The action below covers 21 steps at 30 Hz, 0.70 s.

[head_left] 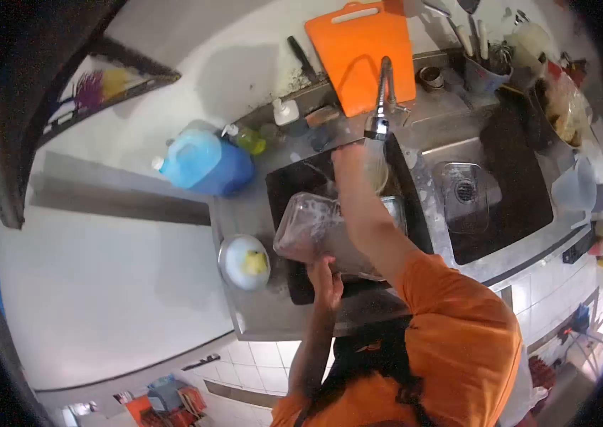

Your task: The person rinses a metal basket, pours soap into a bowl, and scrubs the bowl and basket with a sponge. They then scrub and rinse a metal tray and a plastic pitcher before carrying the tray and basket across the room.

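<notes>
A clear rectangular container (303,231) with streaks of suds is tilted over the left sink basin (284,181). My left hand (326,285) grips its near edge from below. My right hand (349,162) is beyond the container, just below the faucet (378,127) and beside the falling water. Its fingers are blurred, so I cannot make out how they are held. My right forearm crosses over the container and hides part of it. Something round and pale (375,174) lies in the basin under the stream.
On the left stand a white bowl (234,274) with a yellow sponge (253,262) and a blue jug (202,164). Soap bottles (248,139) and an orange cutting board (362,57) line the wall. To the right are a second basin (508,199) with a drain and a utensil holder (485,75).
</notes>
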Motion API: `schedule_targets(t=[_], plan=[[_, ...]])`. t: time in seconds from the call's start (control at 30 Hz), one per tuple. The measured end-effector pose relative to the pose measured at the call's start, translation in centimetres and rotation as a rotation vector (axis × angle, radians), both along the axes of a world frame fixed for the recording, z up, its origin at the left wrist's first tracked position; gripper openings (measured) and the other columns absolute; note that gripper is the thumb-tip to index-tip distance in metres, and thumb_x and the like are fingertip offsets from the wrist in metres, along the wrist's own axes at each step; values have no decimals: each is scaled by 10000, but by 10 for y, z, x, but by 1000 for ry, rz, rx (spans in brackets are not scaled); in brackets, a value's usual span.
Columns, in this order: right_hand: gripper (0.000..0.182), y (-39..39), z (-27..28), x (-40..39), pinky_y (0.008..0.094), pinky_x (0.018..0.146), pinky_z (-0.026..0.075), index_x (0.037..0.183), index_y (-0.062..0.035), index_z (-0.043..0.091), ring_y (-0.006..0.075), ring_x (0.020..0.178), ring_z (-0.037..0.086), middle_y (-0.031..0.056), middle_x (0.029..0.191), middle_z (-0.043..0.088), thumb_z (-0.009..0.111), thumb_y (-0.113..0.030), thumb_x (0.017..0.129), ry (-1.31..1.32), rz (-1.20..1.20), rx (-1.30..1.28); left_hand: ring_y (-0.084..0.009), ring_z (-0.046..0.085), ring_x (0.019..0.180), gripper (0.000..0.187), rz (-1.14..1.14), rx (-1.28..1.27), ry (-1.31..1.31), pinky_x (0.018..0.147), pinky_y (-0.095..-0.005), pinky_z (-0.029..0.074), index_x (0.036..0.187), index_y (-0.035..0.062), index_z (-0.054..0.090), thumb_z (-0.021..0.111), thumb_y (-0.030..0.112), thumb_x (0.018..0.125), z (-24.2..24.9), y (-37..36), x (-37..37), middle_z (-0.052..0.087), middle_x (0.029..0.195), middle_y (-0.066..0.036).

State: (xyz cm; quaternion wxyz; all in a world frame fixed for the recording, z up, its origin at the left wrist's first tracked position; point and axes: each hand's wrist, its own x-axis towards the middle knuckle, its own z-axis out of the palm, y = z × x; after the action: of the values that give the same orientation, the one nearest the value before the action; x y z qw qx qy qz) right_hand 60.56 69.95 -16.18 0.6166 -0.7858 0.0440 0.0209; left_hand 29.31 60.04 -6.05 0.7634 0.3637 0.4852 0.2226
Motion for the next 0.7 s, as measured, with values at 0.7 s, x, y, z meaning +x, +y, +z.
schedule_targets(t=[0.7], plan=[[593, -323, 187, -53, 331, 875, 464, 1323, 80, 477, 219, 1057, 572, 162, 1155, 612, 588, -82, 764, 263, 575, 65, -240, 602, 866, 274, -83, -171, 44, 722, -375, 502, 1115, -28, 549, 587, 16, 847, -47, -11, 54, 581, 986, -115]])
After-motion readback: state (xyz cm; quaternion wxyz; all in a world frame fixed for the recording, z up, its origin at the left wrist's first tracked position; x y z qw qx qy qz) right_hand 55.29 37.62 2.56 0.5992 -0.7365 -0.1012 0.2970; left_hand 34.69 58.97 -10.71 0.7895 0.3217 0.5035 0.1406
